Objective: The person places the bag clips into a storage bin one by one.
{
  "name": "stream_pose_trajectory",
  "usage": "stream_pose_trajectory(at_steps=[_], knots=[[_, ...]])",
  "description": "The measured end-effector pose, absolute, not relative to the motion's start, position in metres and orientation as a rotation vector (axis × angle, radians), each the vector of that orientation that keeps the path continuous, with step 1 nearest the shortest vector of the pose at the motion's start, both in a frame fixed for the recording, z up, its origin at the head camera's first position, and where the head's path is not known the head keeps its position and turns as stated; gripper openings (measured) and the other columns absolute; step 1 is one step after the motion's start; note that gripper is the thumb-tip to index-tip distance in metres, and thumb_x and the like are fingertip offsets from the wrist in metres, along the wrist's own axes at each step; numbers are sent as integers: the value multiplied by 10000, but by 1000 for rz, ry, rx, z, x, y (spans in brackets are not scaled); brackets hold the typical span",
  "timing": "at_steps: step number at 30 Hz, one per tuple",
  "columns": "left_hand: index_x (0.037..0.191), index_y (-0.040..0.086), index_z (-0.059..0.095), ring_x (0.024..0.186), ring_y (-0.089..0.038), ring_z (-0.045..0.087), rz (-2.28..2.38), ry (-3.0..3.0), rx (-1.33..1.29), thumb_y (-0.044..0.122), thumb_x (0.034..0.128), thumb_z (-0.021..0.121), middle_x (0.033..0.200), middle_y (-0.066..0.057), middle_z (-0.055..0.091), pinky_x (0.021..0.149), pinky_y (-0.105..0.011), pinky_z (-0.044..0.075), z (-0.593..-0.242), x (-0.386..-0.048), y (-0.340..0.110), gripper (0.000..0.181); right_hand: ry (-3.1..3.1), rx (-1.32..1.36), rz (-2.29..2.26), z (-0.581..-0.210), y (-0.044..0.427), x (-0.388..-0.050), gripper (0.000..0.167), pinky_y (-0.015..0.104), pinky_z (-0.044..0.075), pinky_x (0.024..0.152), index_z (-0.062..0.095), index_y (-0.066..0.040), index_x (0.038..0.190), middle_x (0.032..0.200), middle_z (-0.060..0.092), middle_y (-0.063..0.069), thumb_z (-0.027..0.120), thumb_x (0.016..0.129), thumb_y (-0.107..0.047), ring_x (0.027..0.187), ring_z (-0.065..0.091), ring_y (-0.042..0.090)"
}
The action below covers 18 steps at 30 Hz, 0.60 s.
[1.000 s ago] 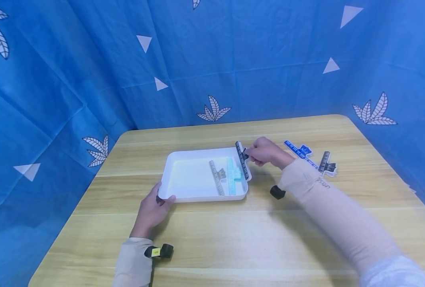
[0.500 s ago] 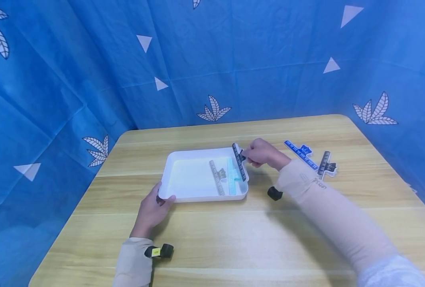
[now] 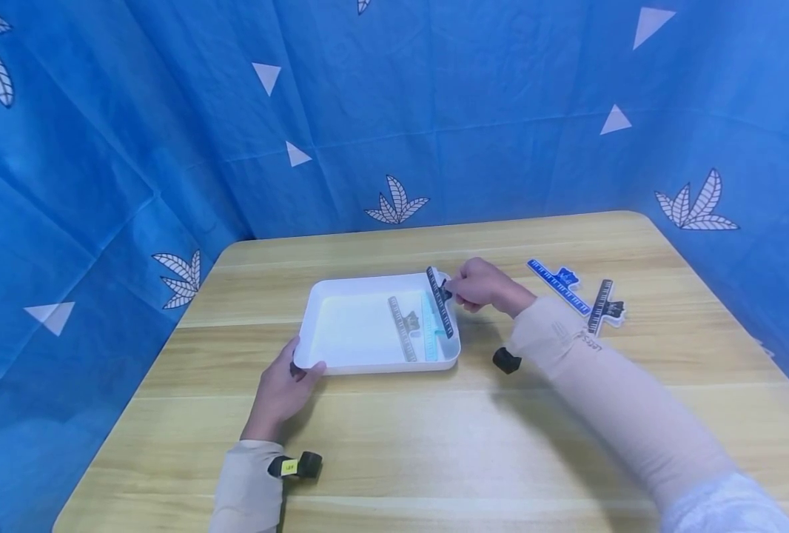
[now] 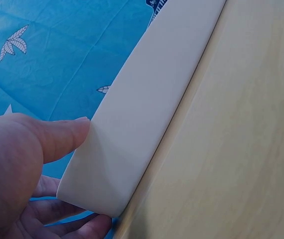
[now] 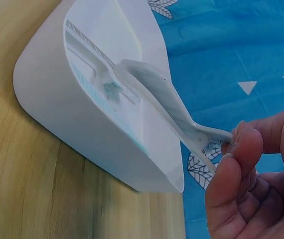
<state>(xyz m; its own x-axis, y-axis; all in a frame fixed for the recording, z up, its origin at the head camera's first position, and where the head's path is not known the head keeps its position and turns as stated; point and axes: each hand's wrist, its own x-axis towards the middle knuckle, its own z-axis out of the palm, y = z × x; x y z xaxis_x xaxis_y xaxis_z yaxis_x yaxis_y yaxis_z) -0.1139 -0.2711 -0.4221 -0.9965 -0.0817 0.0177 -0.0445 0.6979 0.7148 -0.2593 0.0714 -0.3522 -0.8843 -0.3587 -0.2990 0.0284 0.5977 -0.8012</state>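
A white tray (image 3: 348, 329) lies on the table. My left hand (image 3: 283, 391) holds its near left corner, thumb on the rim and fingers around the outside. My right hand (image 3: 484, 285) pinches the handle of a black-and-white clip (image 3: 440, 302) with a piano-key pattern. That clip is tilted over the tray's right end, its long jaw inside the rim in the right wrist view. Inside the tray lie a grey clip (image 3: 403, 329) and a light teal clip (image 3: 429, 337), the teal one partly hidden under the held clip.
Right of the tray, a blue clip (image 3: 559, 287) and another black clip (image 3: 604, 307) lie close together on the wooden table (image 3: 394, 444), near the right forearm. A blue patterned curtain (image 3: 394, 111) hangs behind the table and along both sides.
My right hand has moved slightly left, carrying the black clip from above the tray's right rim further in over the teal clip. The left hand and tray stay put.
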Motion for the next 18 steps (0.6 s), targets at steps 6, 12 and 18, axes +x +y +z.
stream_pose_trajectory(at_steps=[6,12,18], knots=[[1512,24,257,1283,-425,451,-1198,-2847,99,351,949,627,1441,-282,410,1050,-511,390,-423,-114,-272,749,2384,-279,-1213,-352,68,-257,327,253,461,572,555,-60,701,599,511,37,524,995,-202,512,446,137],[1512,16,254,1283,-424,449,-1216,-2838,91,349,947,630,1441,-285,407,1053,-507,388,-423,-115,-272,756,2362,-285,-1237,-353,63,-257,337,253,431,551,548,-56,683,576,489,28,522,991,-189,493,419,127],[1503,21,276,1279,-416,458,-1214,-2831,80,326,946,637,1430,-278,426,1049,-503,396,-424,-115,-273,731,2367,-307,-1221,-352,58,-255,352,254,416,537,562,-49,663,561,472,24,531,984,-190,492,419,134]])
